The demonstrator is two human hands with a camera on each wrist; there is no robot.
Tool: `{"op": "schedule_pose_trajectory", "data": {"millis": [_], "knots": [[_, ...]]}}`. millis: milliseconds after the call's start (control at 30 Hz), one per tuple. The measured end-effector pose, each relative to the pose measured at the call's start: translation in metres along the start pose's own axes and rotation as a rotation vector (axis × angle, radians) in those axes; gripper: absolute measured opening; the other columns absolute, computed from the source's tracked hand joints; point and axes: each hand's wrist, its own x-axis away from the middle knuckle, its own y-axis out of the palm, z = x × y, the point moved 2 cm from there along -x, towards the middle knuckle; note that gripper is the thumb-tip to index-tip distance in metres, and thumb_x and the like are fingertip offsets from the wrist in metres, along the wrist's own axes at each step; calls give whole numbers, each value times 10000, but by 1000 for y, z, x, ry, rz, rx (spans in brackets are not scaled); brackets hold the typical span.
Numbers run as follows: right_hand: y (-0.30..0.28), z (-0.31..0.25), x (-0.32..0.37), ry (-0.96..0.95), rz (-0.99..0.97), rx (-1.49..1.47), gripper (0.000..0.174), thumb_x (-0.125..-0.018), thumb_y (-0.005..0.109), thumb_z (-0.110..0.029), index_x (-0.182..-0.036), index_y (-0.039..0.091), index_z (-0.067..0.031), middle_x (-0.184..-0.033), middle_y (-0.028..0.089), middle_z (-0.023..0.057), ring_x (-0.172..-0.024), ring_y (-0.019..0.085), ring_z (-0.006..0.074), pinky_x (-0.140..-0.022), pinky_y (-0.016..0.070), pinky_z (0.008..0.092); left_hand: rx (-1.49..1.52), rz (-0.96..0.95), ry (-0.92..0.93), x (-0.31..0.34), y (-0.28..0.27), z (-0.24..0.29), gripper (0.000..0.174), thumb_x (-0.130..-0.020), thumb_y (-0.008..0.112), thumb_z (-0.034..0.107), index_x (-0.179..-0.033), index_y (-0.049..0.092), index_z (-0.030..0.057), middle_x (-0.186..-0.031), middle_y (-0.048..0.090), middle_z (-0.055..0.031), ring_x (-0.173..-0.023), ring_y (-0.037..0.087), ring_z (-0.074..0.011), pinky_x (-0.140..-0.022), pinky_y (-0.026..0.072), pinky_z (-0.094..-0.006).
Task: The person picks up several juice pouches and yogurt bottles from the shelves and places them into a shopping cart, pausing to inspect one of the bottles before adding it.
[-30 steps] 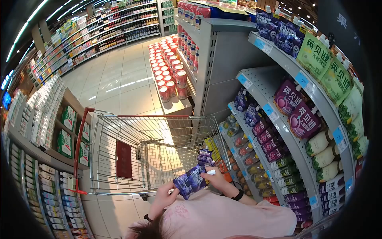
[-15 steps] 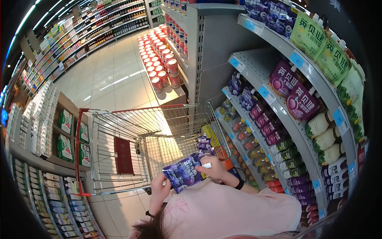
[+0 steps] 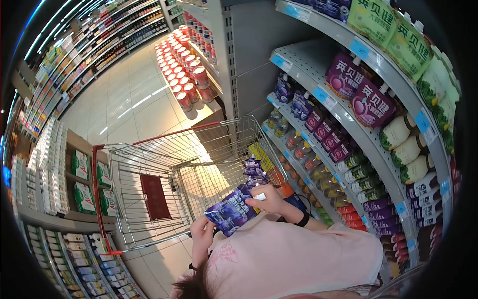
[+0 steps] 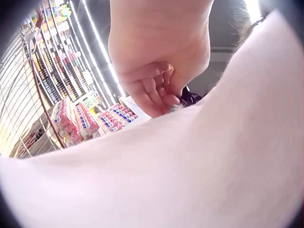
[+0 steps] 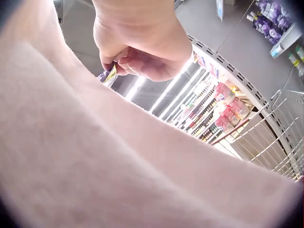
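A purple-blue pouch [image 3: 231, 211] is held flat in front of the pink shirt. My left hand [image 3: 201, 233] pinches its left end, while my right hand [image 3: 268, 199] grips the other end, beside a white cap [image 3: 260, 197]. In the left wrist view the fingers of my left hand [image 4: 154, 80] are curled, with a dark bit of the pouch [image 4: 191, 97] beyond them. A pouch edge [image 5: 110, 76] shows at the fingertips of my right hand [image 5: 142, 57] in the right wrist view. More purple pouches [image 3: 254, 168] lie at the cart's right end.
The wire shopping cart [image 3: 154, 197] stands just beyond the hands. Curved shelves [image 3: 298, 74] with pouches and bottles rise on the right. Red-lidded cans [image 3: 184, 101] sit on a low platform ahead. Green-and-white boxes [image 3: 84, 198] and bottle shelves line the left.
The pouch first swung flatter and farther left, then moved slightly right, with both hands still on it. The view has turned, so the shelves and cans appear farther left and higher.
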Motion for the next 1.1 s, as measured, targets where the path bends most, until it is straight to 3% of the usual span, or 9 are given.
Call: {"op": "schedule_pose_trajectory", "data": {"millis": [133, 267, 367, 433, 533, 633, 767, 867, 1100], "knots": [[5, 2, -2, 112, -25, -101, 305, -778, 690, -179, -596, 519, -2, -533, 456, 42, -510, 417, 97, -477, 332, 281, 300, 153, -105, -4, 5, -3, 98, -827, 516, -7, -766, 579, -50, -662, 539, -1, -639, 481, -70, -567, 388, -226], [15, -13, -4, -204, -6, 30, 333, -749, 699, -136, -572, 451, -2, -560, 429, 73, -530, 429, 167, -509, 335, 321, 132, 232, -59, -12, 5, -35, 94, -831, 516, -3, -783, 577, -55, -674, 541, -14, -647, 483, -76, -578, 391, -223], [22, -9, -4, -27, 20, -36, 333, -758, 698, -136, -570, 455, -5, -539, 434, 40, -515, 431, 123, -491, 330, 307, -140, 336, 49, -14, 8, -42, 91, -849, 512, 9, -794, 555, -48, -707, 538, -6, -660, 474, -78, -583, 391, -218], [30, 0, -4, 292, 170, -258, 330, -781, 683, -139, -564, 460, -32, -526, 429, -20, -507, 391, 68, -469, 312, 284, 103, 352, -24, -21, 14, -21, 128, -890, 488, 59, -820, 562, -19, -705, 494, 39, -653, 438, -39, -569, 369, -205], [25, 19, -14, 325, 367, -364, 263, -836, 631, -212, -635, 527, -79, -576, 421, -83, -543, 361, 31, -486, 310, 228, 578, 11, -320, -27, 15, -21, 158, -929, 447, 110, -938, 560, -1, -806, 581, -19, -696, 553, -83, -623, 450, -227], [26, 25, -19, 378, 413, -525, 239, -844, 618, -243, -687, 535, -84, -647, 437, -84, -613, 385, 24, -536, 314, 217, 556, -77, -373, -24, 22, -3, 202, -943, 428, 137, -914, 553, -19, -802, 595, -52, -658, 566, -116, -612, 473, -257], [29, 33, -19, 427, 486, -622, 200, -847, 613, -250, -757, 537, -88, -720, 449, -70, -672, 386, 33, -581, 311, 217, 886, -376, -226, -17, 27, -23, 384, -976, 288, 229, -877, 535, -48, -743, 595, -136, -621, 586, -214, -601, 489, -311], [27, 42, -18, 430, 427, -685, 186, -851, 610, -250, -819, 556, -75, -752, 492, -51, -699, 443, 41, -611, 367, 217, 814, -362, -176, -18, 28, -25, 398, -978, 277, 256, -874, 526, -38, -735, 583, -132, -620, 587, -222, -602, 492, -314], [28, 44, -19, 437, 358, -812, 205, -876, 570, -241, -946, 548, -50, -857, 573, 1, -780, 560, 80, -674, 473, 255, 697, -351, -398, -20, 30, -11, 339, -977, 292, 236, -921, 508, -19, -747, 571, -108, -630, 587, -195, -614, 497, -308]]}}
